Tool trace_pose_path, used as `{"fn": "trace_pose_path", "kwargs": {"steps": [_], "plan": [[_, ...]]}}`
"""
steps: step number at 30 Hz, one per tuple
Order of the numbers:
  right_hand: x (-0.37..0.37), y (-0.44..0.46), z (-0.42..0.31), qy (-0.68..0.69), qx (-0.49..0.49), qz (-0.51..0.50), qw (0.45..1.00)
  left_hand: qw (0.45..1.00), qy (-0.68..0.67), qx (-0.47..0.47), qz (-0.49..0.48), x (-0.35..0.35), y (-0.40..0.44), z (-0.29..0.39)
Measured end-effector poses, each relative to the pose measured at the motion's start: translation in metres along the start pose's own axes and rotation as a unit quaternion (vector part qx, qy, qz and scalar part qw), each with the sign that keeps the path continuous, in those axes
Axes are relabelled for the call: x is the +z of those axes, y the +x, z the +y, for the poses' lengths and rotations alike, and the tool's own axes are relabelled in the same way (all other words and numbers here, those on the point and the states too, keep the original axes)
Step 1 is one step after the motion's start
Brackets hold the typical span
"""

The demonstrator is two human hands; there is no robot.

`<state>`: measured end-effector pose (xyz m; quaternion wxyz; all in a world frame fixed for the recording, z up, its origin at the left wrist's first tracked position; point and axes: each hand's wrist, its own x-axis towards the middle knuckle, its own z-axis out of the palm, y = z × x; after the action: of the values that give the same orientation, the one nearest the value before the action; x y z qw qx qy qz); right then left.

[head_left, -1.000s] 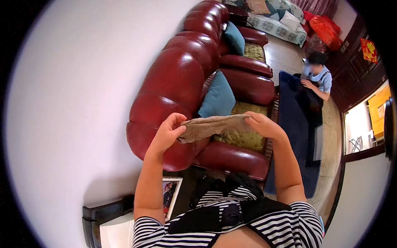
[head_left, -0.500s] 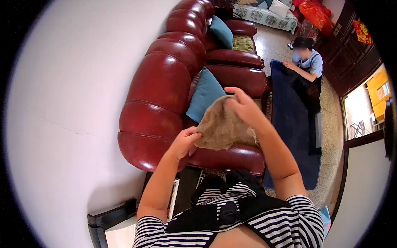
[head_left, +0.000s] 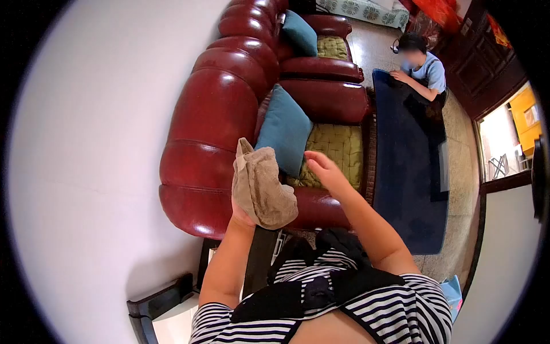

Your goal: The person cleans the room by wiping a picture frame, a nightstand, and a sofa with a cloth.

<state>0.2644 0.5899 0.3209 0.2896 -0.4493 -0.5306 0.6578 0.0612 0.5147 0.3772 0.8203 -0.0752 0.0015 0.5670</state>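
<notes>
A crumpled brown-grey cloth [head_left: 263,186] lies over my left hand [head_left: 242,213], hiding most of its fingers. My right hand [head_left: 322,166] is off the cloth, a little to its right, with its fingers partly curled and apart and nothing seen in it. Behind the hands, a teal cushion [head_left: 282,129] leans on the dark red leather sofa [head_left: 212,109], beside a green tufted seat pad [head_left: 335,150].
A long table with a dark blue cover [head_left: 401,172] stands right of the sofa. A person in light blue [head_left: 429,71] sits at its far end. A white wall [head_left: 103,126] runs along the left. A second teal cushion [head_left: 299,33] is farther back.
The cloth, earlier stretched between both hands, has moved left and bunched over my left hand. My right hand has let go of it and moved down. The view has shifted slightly.
</notes>
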Motion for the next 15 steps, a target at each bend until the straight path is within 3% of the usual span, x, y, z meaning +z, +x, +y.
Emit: {"fn": "trace_pose_path", "kwargs": {"steps": [1, 3, 4, 5, 8, 9, 11, 13, 15], "plan": [[0.004, 0.001, 0.010, 0.002, 0.000, 0.001, 1.000, 0.999, 0.031, 0.005, 0.011, -0.002, -0.002, 0.000], [0.021, 0.001, 0.032, 0.201, 0.227, -0.066, 0.950, 0.997, 0.068, 0.011, 0.030, -0.005, -0.005, -0.001], [0.032, 0.003, 0.038, 0.262, 0.203, -0.134, 0.934, 0.995, 0.084, 0.014, 0.043, -0.009, -0.005, -0.001], [0.037, 0.002, 0.045, 0.263, 0.206, -0.136, 0.933, 0.993, 0.098, 0.019, 0.055, -0.012, -0.006, 0.000], [0.045, -0.002, 0.051, 0.383, 0.339, -0.132, 0.849, 0.987, 0.125, 0.036, 0.092, -0.031, -0.008, 0.003], [0.046, -0.004, 0.054, 0.385, 0.342, -0.142, 0.845, 0.982, 0.143, 0.049, 0.112, -0.037, -0.013, 0.004], [0.048, -0.008, 0.060, 0.450, 0.337, -0.054, 0.825, 0.990, 0.082, 0.030, 0.109, -0.048, -0.026, 0.011], [0.042, -0.006, 0.064, 0.411, 0.235, -0.017, 0.881, 0.947, 0.210, 0.005, 0.243, -0.084, -0.038, 0.017], [0.041, -0.005, 0.053, 0.399, 0.241, 0.036, 0.884, 0.922, 0.233, 0.006, 0.308, -0.120, -0.052, 0.017]]}}
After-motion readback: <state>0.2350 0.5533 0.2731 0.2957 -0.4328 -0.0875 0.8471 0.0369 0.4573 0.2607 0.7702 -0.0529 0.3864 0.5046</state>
